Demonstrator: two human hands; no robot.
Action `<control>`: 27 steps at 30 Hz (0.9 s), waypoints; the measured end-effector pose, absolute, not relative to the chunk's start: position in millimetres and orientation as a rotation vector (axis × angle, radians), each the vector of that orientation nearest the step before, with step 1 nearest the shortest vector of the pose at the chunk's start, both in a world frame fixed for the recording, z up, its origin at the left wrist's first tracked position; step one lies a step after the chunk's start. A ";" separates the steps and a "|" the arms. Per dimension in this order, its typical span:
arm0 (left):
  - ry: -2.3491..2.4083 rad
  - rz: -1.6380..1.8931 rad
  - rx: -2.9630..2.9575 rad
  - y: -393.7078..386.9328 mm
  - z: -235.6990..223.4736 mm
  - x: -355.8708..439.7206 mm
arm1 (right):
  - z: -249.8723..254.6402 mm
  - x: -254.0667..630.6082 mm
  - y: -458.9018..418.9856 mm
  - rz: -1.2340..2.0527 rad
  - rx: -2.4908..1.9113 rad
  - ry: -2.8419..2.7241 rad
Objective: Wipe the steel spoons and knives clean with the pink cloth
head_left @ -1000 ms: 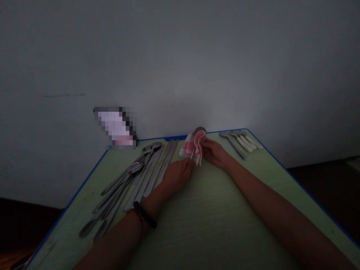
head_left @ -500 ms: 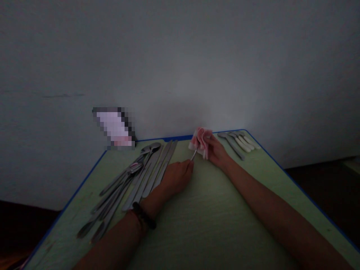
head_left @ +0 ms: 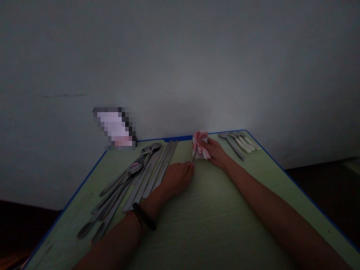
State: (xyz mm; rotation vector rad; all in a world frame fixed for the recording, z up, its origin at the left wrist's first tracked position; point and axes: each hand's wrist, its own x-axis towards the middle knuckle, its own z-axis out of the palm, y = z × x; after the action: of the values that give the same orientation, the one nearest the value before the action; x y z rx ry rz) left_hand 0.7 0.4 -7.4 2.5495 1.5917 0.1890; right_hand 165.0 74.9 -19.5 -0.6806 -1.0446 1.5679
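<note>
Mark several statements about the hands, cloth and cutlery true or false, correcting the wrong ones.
1. The right hand holds the pink and white cloth. True.
2. The dark bracelet is on the right wrist. False: it is on the left wrist.
3. The left hand grips a thin metal piece. True.
4. The white-handled cutlery lies left of the knives. False: it lies to their right.
5. The table has a blue edge. True.

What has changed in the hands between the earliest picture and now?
The pink-and-white cloth, in the right hand, has shifted rightward and bunched up; the rounded grey metal end above it is now hidden. No grip was visibly taken or released. The left hand still holds the thin metal handle; the silver metal cutlery lying leftward stayed.
</note>
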 end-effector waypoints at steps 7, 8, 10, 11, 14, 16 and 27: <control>1.621 0.232 2.498 0.2 -5.3 0.6 | -22.0 166.2 77.6 1.600 -0.822 -1.034; 1.631 0.236 2.492 0.3 -5.1 0.7 | -22.3 165.9 77.5 1.592 -0.827 -1.025; 1.645 0.235 2.488 0.8 -4.9 1.0 | -22.4 164.5 76.7 1.567 -0.811 -1.004; 1.648 0.233 2.488 1.0 -4.9 1.2 | -22.2 163.5 76.0 1.552 -0.793 -0.987; 1.644 0.233 2.492 1.3 -4.7 1.6 | -21.1 160.2 74.4 1.492 -0.753 -0.917; 1.619 0.233 2.500 1.0 -4.1 1.6 | -21.0 158.7 74.4 1.428 -0.735 -0.869; 1.384 0.250 2.432 1.3 4.2 -8.8 | -24.5 160.0 75.3 1.425 -0.721 -1.012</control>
State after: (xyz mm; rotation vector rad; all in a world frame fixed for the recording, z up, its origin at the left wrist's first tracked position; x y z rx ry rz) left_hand -8.8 1.3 4.2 2.4317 1.3844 0.2502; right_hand 160.0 75.3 -24.5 -0.7212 -1.0120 1.4253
